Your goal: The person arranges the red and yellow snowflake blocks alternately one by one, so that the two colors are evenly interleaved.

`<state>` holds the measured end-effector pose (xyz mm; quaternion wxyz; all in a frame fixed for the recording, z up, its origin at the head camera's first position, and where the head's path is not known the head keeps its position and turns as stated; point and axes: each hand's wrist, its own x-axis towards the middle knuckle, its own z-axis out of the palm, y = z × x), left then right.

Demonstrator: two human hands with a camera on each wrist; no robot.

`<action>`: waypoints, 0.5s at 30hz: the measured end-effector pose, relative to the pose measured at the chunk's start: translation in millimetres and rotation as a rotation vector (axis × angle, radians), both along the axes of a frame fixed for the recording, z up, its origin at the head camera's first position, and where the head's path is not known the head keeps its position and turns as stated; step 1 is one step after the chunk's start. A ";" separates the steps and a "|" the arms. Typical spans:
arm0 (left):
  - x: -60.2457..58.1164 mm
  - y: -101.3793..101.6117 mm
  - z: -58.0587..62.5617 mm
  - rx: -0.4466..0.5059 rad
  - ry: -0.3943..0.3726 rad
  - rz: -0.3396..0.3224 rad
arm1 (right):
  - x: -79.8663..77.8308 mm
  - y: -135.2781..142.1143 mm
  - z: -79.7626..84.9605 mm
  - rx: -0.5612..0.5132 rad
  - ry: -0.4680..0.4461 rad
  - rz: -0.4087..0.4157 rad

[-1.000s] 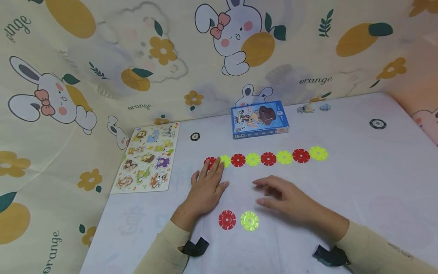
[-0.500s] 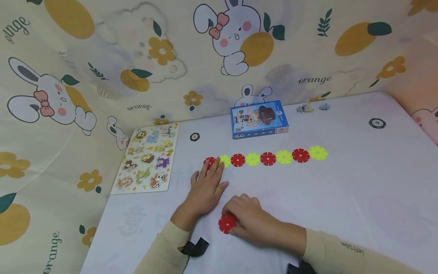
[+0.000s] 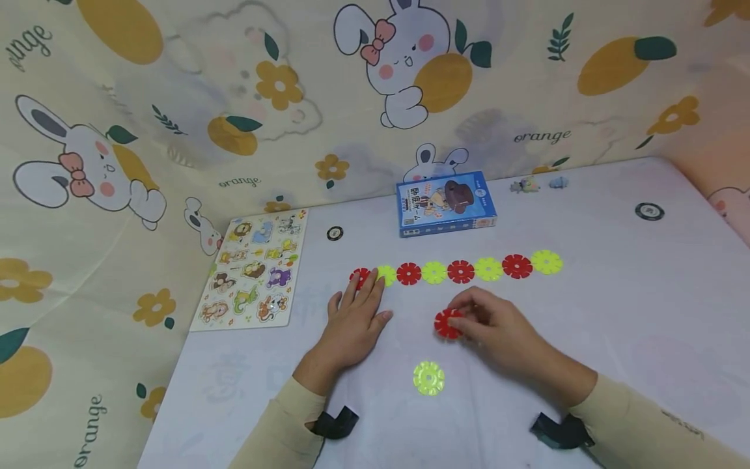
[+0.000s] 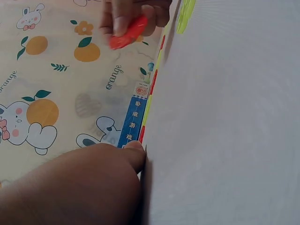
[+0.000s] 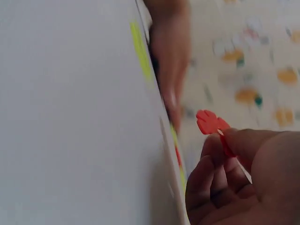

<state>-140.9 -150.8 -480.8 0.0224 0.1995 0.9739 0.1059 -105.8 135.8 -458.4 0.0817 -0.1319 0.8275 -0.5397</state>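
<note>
My right hand (image 3: 498, 332) pinches a red snowflake disc (image 3: 448, 324) between thumb and fingers, above the table. In the right wrist view the notched edge of this red disc (image 5: 209, 123) sticks out past the thumb. My left hand (image 3: 353, 326) lies flat with straight fingers, its fingertips on the left end of a row of alternating red and yellow-green discs. They partly cover the leftmost red disc (image 3: 359, 279) and the yellow-green one beside it (image 3: 387, 275). A single yellow-green disc (image 3: 429, 378) lies nearer to me, between the two forearms.
Behind the row stands a blue box (image 3: 446, 204). An animal puzzle board (image 3: 252, 270) lies at the left. Two dark round chips, one left (image 3: 334, 233) and one right (image 3: 649, 211), and small figures (image 3: 525, 185) sit farther back, near the patterned cloth wall.
My right hand reached down to the near red disc, took hold of it and lifted it away to the upper right. The left hand stays in place.
</note>
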 end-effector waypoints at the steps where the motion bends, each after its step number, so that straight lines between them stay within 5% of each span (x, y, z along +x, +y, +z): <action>1: 0.0 0.2 0.1 0.001 0.001 -0.003 | -3.0 10.5 -1.2 0.004 0.000 -0.045; 9: 0.5 0.9 -0.4 -0.012 0.011 -0.006 | -21.1 96.7 -6.5 0.134 0.021 -0.333; 15: -0.5 1.3 -1.5 -0.005 0.015 -0.005 | -36.9 162.7 -14.0 0.114 -0.073 -0.536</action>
